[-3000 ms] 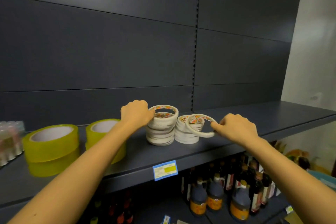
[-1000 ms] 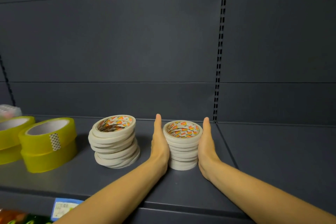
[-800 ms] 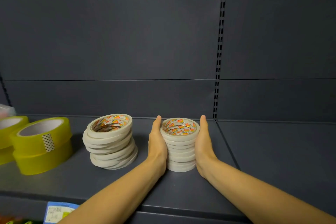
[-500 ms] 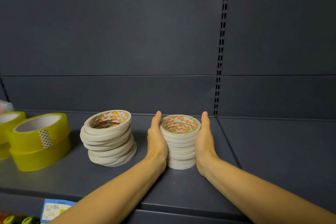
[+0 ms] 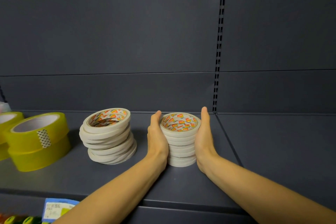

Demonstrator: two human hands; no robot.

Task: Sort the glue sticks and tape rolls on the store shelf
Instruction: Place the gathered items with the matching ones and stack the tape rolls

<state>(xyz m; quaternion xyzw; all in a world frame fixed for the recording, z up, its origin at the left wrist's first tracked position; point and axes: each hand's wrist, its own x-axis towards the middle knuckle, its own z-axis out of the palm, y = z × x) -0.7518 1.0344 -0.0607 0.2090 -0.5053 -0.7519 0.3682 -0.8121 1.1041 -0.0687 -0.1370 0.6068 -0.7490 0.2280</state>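
Left hand: flat, fingers straight and together, pointing toward the back panel; palm pressed against the left side of the right stack of thin white tape rolls. Right hand: same pose, mirrored, palm pressed against the right side of that stack. No fingers curled around the rolls; grip formed by two opposed flat palms, spaced exactly as wide as one roll. Heels of both hands down at shelf level, fingertips reaching slightly above the top roll.

Right stack: upright, rolls aligned edge to edge, seated on the shelf near the slotted upright. Orange and red print visible inside the cores.

Left stack: same kind of white rolls, standing just left of the left hand, not touched by it. Rolls offset from one another, column leaning and uneven.

Yellow rolls: two wide rolls stacked one on the other, at the left of the shelf, apart from the white stacks. Dotted tab on the upper roll. A further yellow stack partly cut off at the left edge.

Price label: blue, on the shelf's front lip, partly covered by the left forearm.

Glue sticks: cannot be identified in this view.
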